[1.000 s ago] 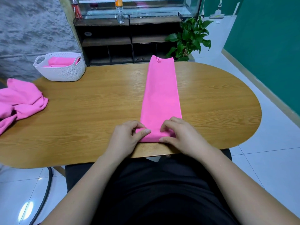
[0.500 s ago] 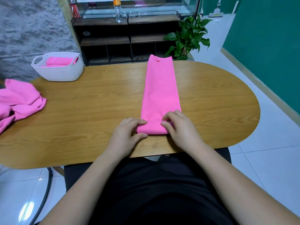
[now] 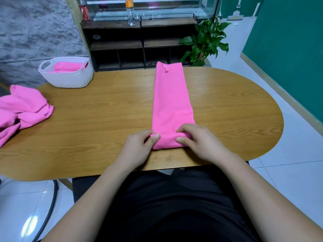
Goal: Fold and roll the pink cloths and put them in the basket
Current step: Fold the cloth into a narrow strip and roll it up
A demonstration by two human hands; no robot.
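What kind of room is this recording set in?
Probably a shop or café, though that is uncertain: a glass display case stands over dark shelves, beside a potted plant and a wooden table.

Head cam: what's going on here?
A person at the wooden table is rolling a pink cloth that is folded into a long strip. The left hand and right hand grip the roll at its near end. The rest lies flat toward the far edge. Rolled cloths sit in the white basket, and a loose pink pile lies at the left.
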